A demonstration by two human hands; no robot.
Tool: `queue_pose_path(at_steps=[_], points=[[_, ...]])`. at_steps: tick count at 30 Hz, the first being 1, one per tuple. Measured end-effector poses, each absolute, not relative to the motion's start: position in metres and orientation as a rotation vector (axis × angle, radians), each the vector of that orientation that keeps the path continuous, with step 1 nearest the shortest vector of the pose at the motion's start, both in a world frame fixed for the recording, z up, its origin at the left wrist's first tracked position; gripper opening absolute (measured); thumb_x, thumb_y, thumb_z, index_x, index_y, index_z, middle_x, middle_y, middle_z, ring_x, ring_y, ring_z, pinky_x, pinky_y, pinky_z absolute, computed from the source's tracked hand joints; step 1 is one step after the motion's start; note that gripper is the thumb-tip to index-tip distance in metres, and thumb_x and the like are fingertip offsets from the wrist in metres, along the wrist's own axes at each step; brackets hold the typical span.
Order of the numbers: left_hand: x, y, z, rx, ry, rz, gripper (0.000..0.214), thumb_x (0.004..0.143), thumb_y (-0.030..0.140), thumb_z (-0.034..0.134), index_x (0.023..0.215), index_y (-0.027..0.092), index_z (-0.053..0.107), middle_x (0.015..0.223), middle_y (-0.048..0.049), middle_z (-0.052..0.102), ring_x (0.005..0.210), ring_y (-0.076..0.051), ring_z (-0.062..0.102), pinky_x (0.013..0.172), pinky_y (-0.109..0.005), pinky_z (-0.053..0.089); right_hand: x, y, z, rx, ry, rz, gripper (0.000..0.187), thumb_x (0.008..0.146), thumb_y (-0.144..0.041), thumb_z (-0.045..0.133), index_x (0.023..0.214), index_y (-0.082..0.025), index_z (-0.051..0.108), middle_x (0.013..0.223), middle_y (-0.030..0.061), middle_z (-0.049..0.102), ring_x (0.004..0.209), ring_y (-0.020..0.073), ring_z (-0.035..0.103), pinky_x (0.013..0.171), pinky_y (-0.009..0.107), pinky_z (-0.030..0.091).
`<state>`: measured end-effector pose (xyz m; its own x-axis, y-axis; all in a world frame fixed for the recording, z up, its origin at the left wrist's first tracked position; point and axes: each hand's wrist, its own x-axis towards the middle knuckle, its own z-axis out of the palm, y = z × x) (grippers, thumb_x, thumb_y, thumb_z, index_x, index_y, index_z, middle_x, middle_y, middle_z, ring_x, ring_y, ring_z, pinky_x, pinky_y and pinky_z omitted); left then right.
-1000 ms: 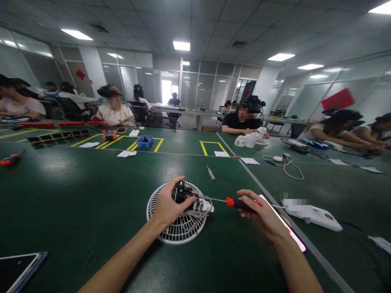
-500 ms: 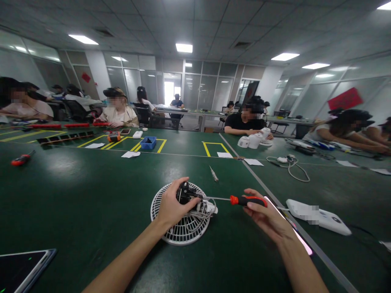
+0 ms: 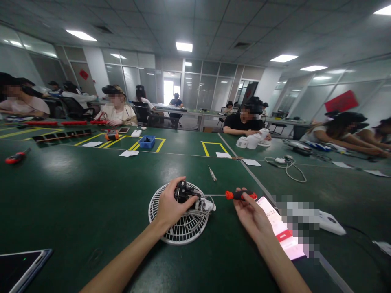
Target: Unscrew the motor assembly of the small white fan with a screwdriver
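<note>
Over the green table (image 3: pixel 100 195) (ceiling lights (image 3: pixel 184 47) on), left grip (image 3: pixel 171 206) clasps apparently a motor (image 3: pixel 181 194), right grip (image 3: pixel 251 212) 1 screwdriver (image 3: pixel 234 195).

A workshop in an office-style room: glass partitions (image 3: pixel 193 92) on the far side, ceiling lamps (image 3: pixel 184 47), people (image 3: pixel 236 123) seated along a green table (image 3: pixel 106 195) with yellow tape (image 3: pixel 213 143), a fan grille (image 3: pixel 183 235) and screwdrivers (image 3: pixel 233 195)

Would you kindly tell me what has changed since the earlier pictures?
The right hand has shifted left, toward the white fan grille, and turned its palm more upward, uncovering more of the lit phone. Nothing visibly taken up or let go: it still holds the red-and-black screwdriver, and the left hand stays on the black motor unit.
</note>
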<state>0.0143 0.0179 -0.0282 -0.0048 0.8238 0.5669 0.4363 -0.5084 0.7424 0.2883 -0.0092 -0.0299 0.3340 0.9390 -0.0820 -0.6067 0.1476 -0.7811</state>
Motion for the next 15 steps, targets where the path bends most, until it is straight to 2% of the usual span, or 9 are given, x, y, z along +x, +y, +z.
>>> queue_pose_path(at_steps=[3, 5, 7, 9, 12, 15], points=[[0.015, 0.018, -0.028, 1.898, 1.319, 1.533, 0.059, 0.075, 0.041, 0.084, 0.127, 0.027, 0.060, 0.122, -0.0059, 0.070, 0.114, -0.027, 0.067, 0.104, -0.047, 0.051, 0.286, -0.013, -0.025, -0.803, -0.526, 1.191, 0.043, 0.060, -0.017, 0.093, 0.095, -0.029, 0.070, 0.104, -0.0021, 0.075, 0.110, 0.0196, 0.070, 0.098, 0.034, 0.062], [0.015, 0.017, -0.028, 1.885, 1.325, 1.531, 0.059, 0.075, 0.041, 0.084, 0.127, 0.027, 0.060, 0.123, -0.0054, 0.070, 0.114, -0.027, 0.067, 0.104, -0.046, 0.051, 0.281, -0.014, -0.024, -0.795, -0.515, 1.202, 0.038, 0.061, -0.020, 0.094, 0.091, -0.026, 0.070, 0.101, -0.0002, 0.076, 0.109, 0.0208, 0.071, 0.095, 0.034, 0.063], [0.016, 0.017, -0.027, 1.876, 1.331, 1.519, 0.059, 0.074, 0.041, 0.084, 0.127, 0.028, 0.060, 0.123, -0.0048, 0.070, 0.114, -0.026, 0.067, 0.104, -0.046, 0.051, 0.274, -0.015, -0.025, -0.798, -0.478, 1.210, 0.035, 0.062, -0.028, 0.096, 0.084, -0.024, 0.069, 0.094, 0.0004, 0.076, 0.100, 0.0209, 0.073, 0.086, 0.033, 0.066], [0.017, 0.017, -0.027, 1.861, 1.337, 1.513, 0.059, 0.074, 0.040, 0.084, 0.127, 0.027, 0.060, 0.122, -0.0046, 0.070, 0.113, -0.026, 0.067, 0.104, -0.046, 0.051, 0.268, -0.015, -0.027, -0.802, -0.414, 1.207, 0.040, 0.056, -0.030, 0.099, 0.080, -0.022, 0.069, 0.083, -0.0015, 0.074, 0.082, 0.0171, 0.073, 0.071, 0.027, 0.067], [0.017, 0.017, -0.027, 1.838, 1.341, 1.523, 0.059, 0.073, 0.039, 0.084, 0.126, 0.027, 0.061, 0.121, -0.0046, 0.070, 0.112, -0.026, 0.067, 0.103, -0.046, 0.051, 0.265, -0.014, -0.028, -0.823, -0.355, 1.236, 0.044, 0.049, -0.021, 0.101, 0.081, -0.019, 0.071, 0.078, -0.0022, 0.073, 0.067, 0.0125, 0.070, 0.057, 0.020, 0.062], [0.016, 0.017, -0.028, 1.835, 1.337, 1.534, 0.059, 0.073, 0.039, 0.085, 0.126, 0.027, 0.061, 0.121, -0.0050, 0.071, 0.112, -0.026, 0.067, 0.103, -0.047, 0.052, 0.266, -0.014, -0.025, -0.825, -0.318, 1.243, 0.041, 0.053, -0.007, 0.096, 0.083, -0.020, 0.072, 0.085, -0.0012, 0.076, 0.078, 0.0140, 0.074, 0.068, 0.021, 0.065]])
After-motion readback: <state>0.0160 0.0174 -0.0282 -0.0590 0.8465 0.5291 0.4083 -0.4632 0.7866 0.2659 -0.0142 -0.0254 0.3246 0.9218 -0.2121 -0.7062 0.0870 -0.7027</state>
